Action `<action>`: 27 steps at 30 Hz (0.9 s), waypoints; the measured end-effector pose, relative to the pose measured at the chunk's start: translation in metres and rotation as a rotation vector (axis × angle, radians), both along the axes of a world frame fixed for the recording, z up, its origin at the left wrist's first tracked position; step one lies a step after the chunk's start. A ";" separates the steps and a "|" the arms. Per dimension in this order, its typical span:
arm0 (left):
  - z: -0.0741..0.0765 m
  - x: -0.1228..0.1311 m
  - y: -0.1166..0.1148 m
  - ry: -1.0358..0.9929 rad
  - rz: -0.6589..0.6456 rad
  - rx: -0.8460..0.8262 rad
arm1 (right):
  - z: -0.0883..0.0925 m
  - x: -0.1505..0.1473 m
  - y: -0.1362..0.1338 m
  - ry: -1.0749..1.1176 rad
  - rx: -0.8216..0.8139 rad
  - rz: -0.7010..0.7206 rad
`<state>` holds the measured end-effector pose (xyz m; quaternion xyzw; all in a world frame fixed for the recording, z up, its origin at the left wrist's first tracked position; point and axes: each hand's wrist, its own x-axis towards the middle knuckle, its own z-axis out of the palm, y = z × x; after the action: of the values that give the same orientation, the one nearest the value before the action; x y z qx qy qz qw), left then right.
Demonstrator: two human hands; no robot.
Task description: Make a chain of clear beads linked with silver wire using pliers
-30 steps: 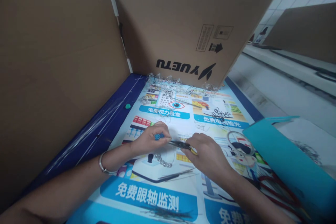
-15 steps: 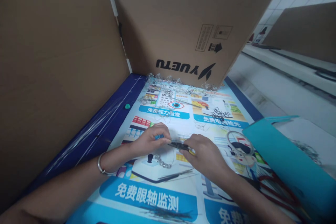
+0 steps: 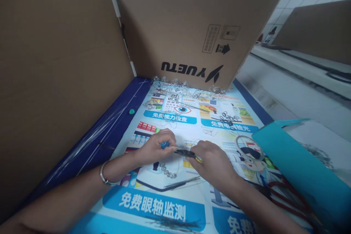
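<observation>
My left hand, closed in a pinch, holds the end of a thin wire. From it a beaded wire with clear round beads curves down over the printed sheet. My right hand is wrapped round a pair of small pliers with dark jaws and a bit of yellow on the handle. The jaw tips meet the wire at my left fingertips; whether they grip it is too small to tell. Below lies a bunch of thin dark wires.
Clear beaded pieces lie along the upright cardboard panel. Black rings and a clear hoop rest on the sheet. A teal box stands at right, red-handled scissors beside it. More wire strands lie at the front.
The view has shifted slightly. Both hands keep nearly the same place, with the pliers still against the wire at my left fingertips.
</observation>
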<state>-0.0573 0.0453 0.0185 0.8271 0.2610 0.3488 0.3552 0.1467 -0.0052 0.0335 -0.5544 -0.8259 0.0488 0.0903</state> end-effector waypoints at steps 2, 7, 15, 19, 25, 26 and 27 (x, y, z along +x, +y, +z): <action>0.001 0.000 -0.001 0.000 0.009 -0.003 | 0.000 0.000 0.000 -0.008 0.008 0.004; 0.000 0.001 -0.002 -0.014 0.023 -0.016 | 0.002 -0.001 -0.002 -0.035 0.017 0.003; -0.006 0.001 -0.003 -0.012 0.083 -0.131 | 0.002 -0.002 -0.003 -0.062 0.035 -0.005; -0.005 0.001 -0.003 0.007 0.155 -0.170 | 0.000 0.000 -0.001 -0.052 0.013 -0.020; -0.004 0.003 -0.004 0.009 0.196 -0.199 | -0.003 0.001 0.002 0.015 -0.030 -0.044; -0.004 0.003 -0.004 0.011 0.206 -0.197 | -0.003 0.001 0.002 0.009 -0.034 -0.042; -0.004 0.004 -0.004 0.014 0.215 -0.195 | -0.003 0.000 0.002 0.003 -0.037 -0.040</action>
<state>-0.0537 0.0409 0.0147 0.7583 0.3832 0.3523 0.3924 0.1470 -0.0036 0.0306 -0.5722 -0.8135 0.0632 0.0823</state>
